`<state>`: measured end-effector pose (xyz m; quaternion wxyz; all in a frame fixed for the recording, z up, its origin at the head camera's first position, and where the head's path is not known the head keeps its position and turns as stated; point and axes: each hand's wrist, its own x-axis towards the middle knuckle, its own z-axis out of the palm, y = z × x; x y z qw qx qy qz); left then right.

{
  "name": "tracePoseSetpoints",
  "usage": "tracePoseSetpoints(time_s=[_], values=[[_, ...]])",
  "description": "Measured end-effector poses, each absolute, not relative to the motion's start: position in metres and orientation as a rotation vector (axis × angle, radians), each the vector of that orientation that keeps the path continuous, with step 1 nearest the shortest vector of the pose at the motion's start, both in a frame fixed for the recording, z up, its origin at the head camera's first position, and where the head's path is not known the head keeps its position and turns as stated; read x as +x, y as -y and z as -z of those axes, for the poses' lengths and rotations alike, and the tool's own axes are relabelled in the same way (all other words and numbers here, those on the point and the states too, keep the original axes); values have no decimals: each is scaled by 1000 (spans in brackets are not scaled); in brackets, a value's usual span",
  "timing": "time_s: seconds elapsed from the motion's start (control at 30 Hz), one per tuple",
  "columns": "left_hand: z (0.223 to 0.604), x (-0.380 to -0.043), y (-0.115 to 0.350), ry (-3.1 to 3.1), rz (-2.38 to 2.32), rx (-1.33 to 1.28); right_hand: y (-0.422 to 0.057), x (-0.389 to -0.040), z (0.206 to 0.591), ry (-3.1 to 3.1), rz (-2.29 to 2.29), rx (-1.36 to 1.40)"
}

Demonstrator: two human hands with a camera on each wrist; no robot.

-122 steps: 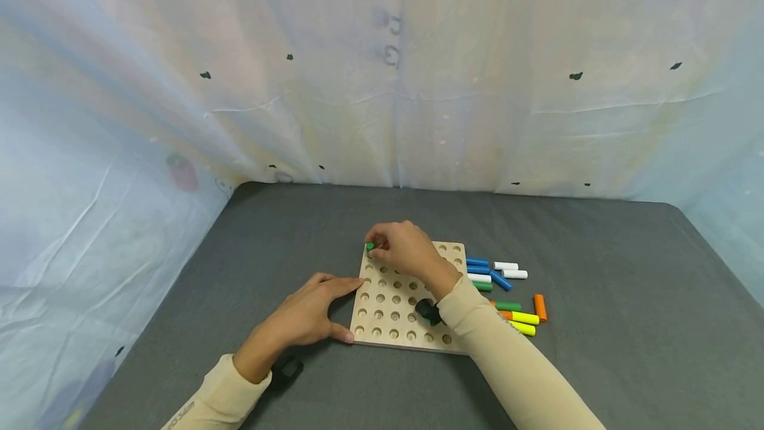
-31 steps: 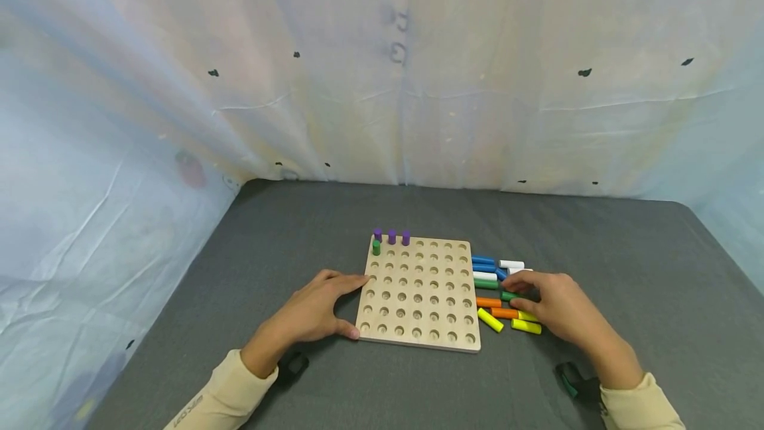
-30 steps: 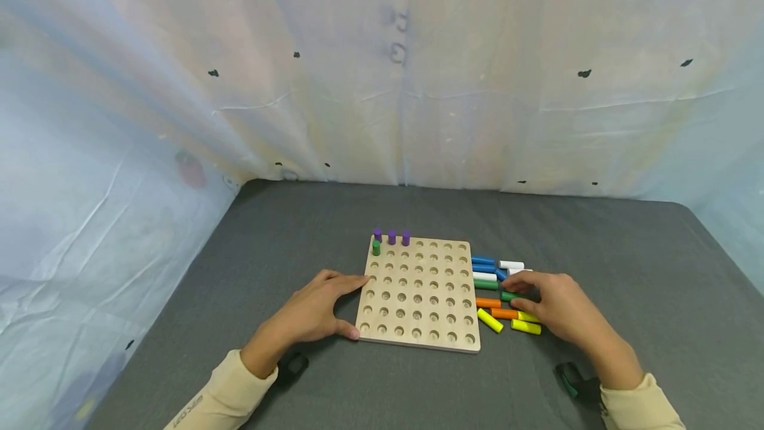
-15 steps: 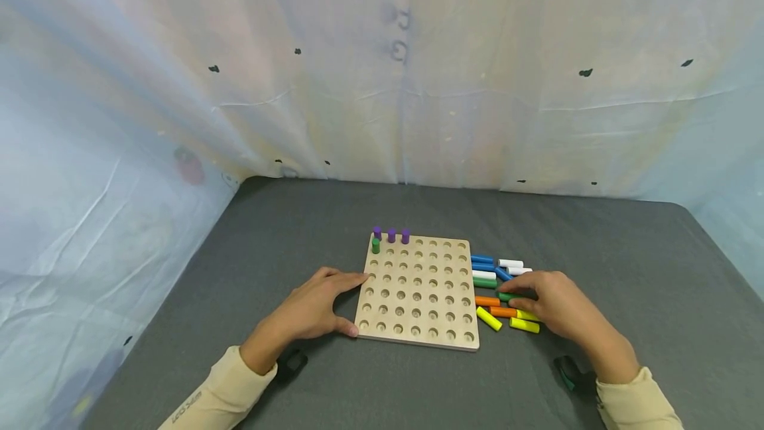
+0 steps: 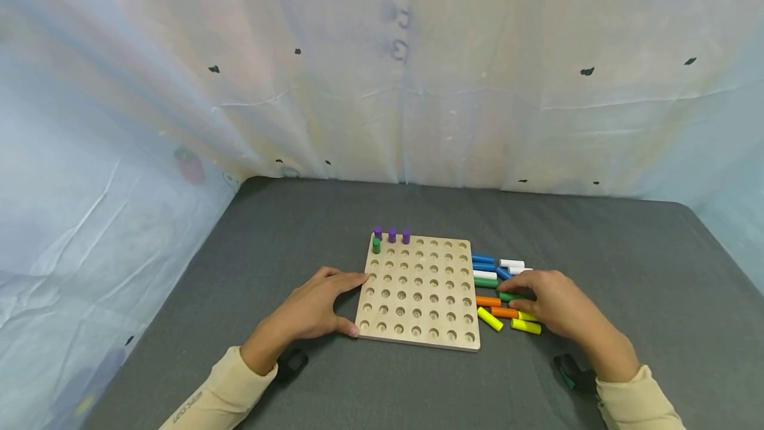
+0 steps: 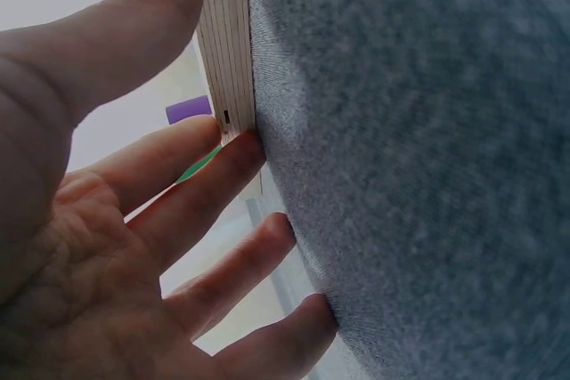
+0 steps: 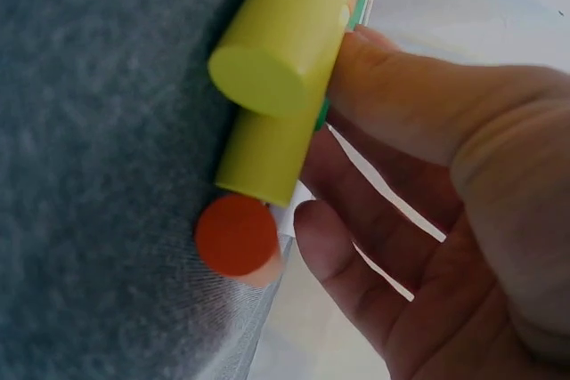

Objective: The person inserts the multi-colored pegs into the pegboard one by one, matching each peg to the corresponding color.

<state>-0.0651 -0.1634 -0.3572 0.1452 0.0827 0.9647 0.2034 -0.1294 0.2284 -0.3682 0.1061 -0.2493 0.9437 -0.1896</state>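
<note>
A square wooden pegboard (image 5: 418, 290) with rows of round holes lies on the grey cloth. Three purple pegs (image 5: 392, 235) stand along its far edge, and a green peg (image 5: 376, 245) stands before the leftmost. My left hand (image 5: 310, 307) rests against the board's left side, thumb at the near corner, fingers extended along the edge. To the right of the board, my right hand (image 5: 561, 304) has thumb and index finger about a lying green peg (image 5: 507, 296), apparently pinching it; the hand covers part of that peg. In the right wrist view, yellow pegs (image 7: 267, 68) lie beside the thumb.
Loose pegs lie along the board's right side: blue pegs (image 5: 482, 267), white pegs (image 5: 511, 263), another green peg (image 5: 485, 282), orange pegs (image 5: 488, 301) and yellow pegs (image 5: 526, 326). An orange peg end (image 7: 236, 235) shows by the right fingers. A pale curtain (image 5: 447, 85) hangs behind the table.
Since the oldest frame, my right hand has left the green peg standing in the board's left column and moved right to the loose pegs. Over the last second both hands stay nearly still.
</note>
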Motion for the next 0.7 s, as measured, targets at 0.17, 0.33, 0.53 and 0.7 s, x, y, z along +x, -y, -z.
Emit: tracePoseSetpoints(time_s=[0.17,0.33,0.53,0.7], values=[[359,-64,164,-2770,-595,254,-228,-128,367,-2793,546,-725],[358,-63,165,-2773,-600,254,-229,-126,361,-2834,598,-717],[356,-63,164,-2774,-598,238,-227,-127,357,-2893,631,-790],[355,-63,165,-2766,-591,247,-220,-131,353,-2926,650,-810]])
